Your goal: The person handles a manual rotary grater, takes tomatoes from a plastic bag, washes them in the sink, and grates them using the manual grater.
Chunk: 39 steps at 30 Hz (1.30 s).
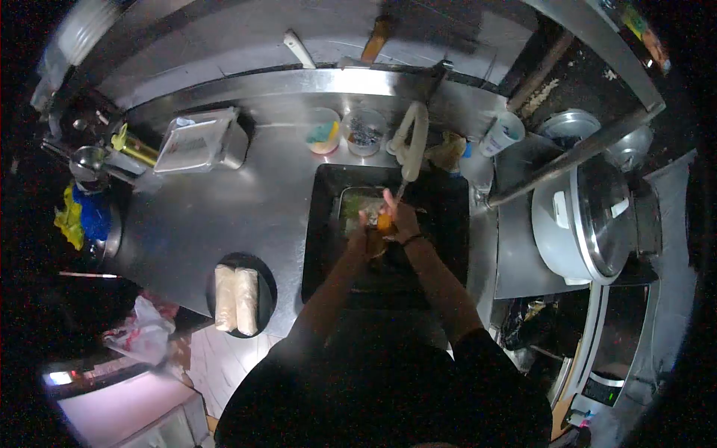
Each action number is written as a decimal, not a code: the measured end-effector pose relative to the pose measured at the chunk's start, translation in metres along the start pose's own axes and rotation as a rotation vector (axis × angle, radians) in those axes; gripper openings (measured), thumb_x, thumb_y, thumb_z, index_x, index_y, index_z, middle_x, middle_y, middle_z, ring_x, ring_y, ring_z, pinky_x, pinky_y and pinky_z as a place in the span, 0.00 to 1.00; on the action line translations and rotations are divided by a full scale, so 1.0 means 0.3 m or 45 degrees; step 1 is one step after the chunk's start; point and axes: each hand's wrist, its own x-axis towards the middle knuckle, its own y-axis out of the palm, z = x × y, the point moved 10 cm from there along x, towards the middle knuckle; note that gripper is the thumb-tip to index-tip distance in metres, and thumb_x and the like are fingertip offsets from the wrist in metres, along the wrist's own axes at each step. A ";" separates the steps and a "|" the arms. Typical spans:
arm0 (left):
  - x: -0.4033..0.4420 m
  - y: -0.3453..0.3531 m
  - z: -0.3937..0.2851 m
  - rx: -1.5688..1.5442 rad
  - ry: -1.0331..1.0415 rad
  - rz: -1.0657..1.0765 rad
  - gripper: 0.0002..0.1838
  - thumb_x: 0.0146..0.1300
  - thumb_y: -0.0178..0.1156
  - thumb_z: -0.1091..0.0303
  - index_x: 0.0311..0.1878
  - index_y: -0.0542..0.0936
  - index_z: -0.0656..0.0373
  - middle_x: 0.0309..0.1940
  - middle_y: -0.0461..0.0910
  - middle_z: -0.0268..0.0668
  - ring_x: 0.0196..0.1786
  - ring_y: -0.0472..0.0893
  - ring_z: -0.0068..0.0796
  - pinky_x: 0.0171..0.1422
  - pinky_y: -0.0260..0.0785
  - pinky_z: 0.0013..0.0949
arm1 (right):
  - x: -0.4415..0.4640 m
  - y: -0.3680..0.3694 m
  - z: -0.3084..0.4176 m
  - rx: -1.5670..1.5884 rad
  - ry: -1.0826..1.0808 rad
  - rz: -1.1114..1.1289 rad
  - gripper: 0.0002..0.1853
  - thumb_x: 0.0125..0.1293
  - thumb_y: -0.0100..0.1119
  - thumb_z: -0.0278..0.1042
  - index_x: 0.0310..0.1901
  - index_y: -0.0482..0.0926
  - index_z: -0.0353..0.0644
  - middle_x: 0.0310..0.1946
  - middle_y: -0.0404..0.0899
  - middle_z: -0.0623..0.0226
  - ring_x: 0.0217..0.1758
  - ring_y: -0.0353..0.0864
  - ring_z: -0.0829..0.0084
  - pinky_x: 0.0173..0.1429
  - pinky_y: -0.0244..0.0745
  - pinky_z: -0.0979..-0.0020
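Both of my hands are over the black sink (315,246), close together beneath the pale faucet (414,145). Between them sits a small orange thing (385,222), too blurred to name. My right hand (405,219) is closed around its right side, with a finger pointing up towards the spout. My left hand (362,239) is against it from the left, its fingers partly hidden. Just beyond them, a clear container (348,200) with something green lies in the basin.
Two wrapped pale rolls (236,299) rest on a black plate (267,287) left of the sink. A lidded plastic box (202,142) and two small tubs (323,131) stand along the back. At right are a white cup (502,134) and a large white lidded cooker (556,231).
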 end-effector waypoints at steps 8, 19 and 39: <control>-0.081 0.274 -0.113 1.601 0.810 0.188 0.33 0.61 0.56 0.39 0.58 0.67 0.56 0.44 0.75 0.38 0.29 0.77 0.31 0.31 0.73 0.32 | 0.099 -0.159 -0.011 0.340 -0.333 0.010 0.21 0.64 0.58 0.52 0.39 0.73 0.38 0.23 0.74 0.67 0.25 0.78 0.69 0.33 0.73 0.67; -0.089 0.162 -0.128 0.751 0.567 0.002 0.18 0.70 0.49 0.56 0.54 0.71 0.60 0.44 0.76 0.34 0.38 0.76 0.26 0.46 0.66 0.26 | 0.390 -0.260 0.230 -0.513 -0.711 -0.213 0.15 0.61 0.60 0.37 0.46 0.73 0.41 0.39 0.78 0.64 0.39 0.79 0.66 0.44 0.75 0.65; -0.509 0.604 -0.179 1.030 0.169 -0.248 0.14 0.69 0.48 0.57 0.44 0.77 0.57 0.29 0.77 0.32 0.31 0.75 0.24 0.33 0.69 0.30 | -0.693 0.111 0.402 -1.213 -1.348 0.014 0.21 0.61 0.63 0.37 0.55 0.72 0.43 0.52 0.74 0.63 0.53 0.74 0.68 0.54 0.72 0.67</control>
